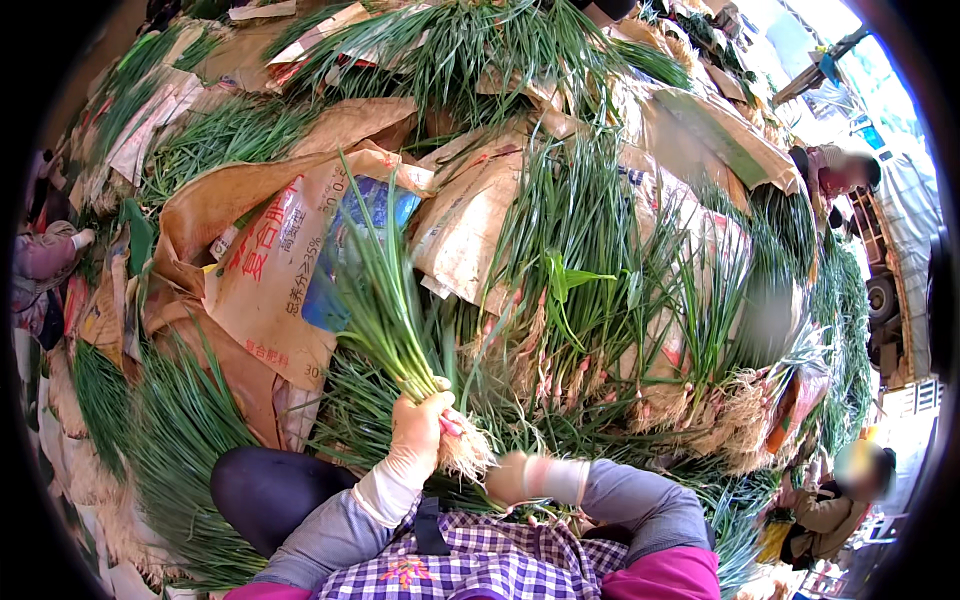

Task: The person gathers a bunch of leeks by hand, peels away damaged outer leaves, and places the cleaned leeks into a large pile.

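Observation:
My left hand (415,432), in a pale glove, is closed round a bunch of green onions (388,318). Its long green leaves point up and away, and pinkish bulbs with a tuft of pale roots (464,446) stick out toward my right hand. Just right of those roots is my right hand (510,478), smeared by motion, so its fingers cannot be made out. Beyond both hands lies a large heap of green onions (575,235), roots facing me.
A brown paper sack (265,270) with a blue picture lies left of the bunch. More onions (180,440) are piled at my left. Other people sit at the far left (45,265), right (840,172) and lower right (835,515). A truck (890,290) stands at the right.

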A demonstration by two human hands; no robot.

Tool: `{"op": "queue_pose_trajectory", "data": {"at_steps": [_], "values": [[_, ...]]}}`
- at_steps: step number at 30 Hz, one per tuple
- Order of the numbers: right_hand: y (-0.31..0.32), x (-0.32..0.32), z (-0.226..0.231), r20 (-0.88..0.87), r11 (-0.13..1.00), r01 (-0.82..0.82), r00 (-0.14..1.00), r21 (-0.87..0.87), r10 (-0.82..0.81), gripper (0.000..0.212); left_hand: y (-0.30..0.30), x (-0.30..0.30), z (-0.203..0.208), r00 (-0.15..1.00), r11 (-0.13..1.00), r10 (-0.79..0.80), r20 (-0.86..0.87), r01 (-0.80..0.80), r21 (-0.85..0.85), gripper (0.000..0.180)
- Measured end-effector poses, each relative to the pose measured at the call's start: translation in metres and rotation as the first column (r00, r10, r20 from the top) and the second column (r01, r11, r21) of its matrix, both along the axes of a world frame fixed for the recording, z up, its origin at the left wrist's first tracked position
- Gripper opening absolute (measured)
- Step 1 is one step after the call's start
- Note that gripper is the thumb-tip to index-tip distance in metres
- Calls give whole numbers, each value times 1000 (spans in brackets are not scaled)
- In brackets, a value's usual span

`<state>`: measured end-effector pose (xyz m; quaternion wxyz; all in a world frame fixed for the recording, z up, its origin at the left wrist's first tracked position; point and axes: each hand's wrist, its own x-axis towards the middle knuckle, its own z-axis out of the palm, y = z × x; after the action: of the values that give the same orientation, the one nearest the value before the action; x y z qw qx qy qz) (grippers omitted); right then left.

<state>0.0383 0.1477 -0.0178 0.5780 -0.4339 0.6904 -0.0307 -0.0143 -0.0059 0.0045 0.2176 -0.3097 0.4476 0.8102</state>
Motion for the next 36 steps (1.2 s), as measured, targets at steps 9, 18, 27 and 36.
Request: {"op": "queue_pose_trajectory", "data": {"at_steps": [9, 18, 27, 36], "values": [[55, -66, 6, -178, 792, 595, 772, -136, -610, 19, 6, -2, 6, 997, 997, 75, -22, -75, -9, 26], [61, -215, -47, -467, -90, 887, -322, -453, -823, 29, 16, 6, 38, 945, 998, -24, -325, 7, -55, 52], [94, -68, 46, 490, -501, 839, -351, -214, -798, 32, 8, 14, 27, 910, 945, -291, -296, 322, 59, 43], [24, 37, 20, 656, -671, 737, -466, -83, -593, 21, 20, 47, -3, 840, 807, -529, -121, 542, 233, 10]]}}
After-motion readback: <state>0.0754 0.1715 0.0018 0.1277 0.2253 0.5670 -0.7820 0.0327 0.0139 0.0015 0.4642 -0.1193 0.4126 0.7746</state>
